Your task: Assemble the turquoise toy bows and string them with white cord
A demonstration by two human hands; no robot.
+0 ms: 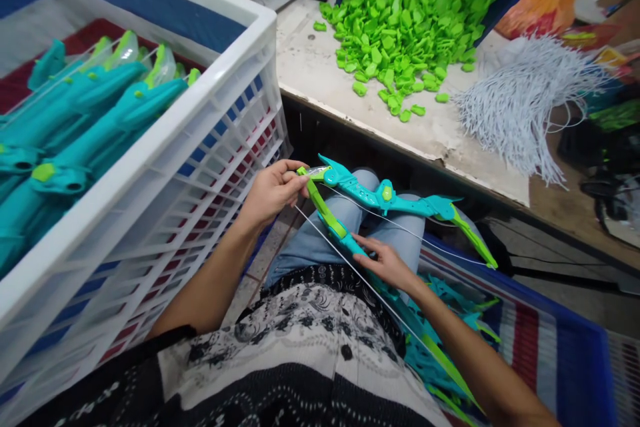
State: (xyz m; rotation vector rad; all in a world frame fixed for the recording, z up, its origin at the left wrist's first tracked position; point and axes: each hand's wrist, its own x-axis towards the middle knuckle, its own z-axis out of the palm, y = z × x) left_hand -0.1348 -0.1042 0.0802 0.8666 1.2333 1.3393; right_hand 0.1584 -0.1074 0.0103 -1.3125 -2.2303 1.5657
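Biggest thing here, on my left, is the white plastic crate with lattice walls [263, 20], loaded with teal-and-green toy bows [115, 97]. Ahead of me runs the worn white tabletop [310, 70]; low on my right sits a blue, red and white striped container [530, 347] with more teal pieces in it. Up on the tabletop spreads a heap of bright green plastic pieces [400, 27], and to its right a bundle of thin white strings [520, 93]. One teal plastic bow with green tips [363, 195] lies across my knees, and a matching teal-and-green bow [341, 231] slants over my lap, its white string toward me. That second one I've got: my right hand [383, 263] is partly closed around its teal section, fingers loosely bent, while my left hand [275, 187] pinches its far green tip, fingers nearly together.
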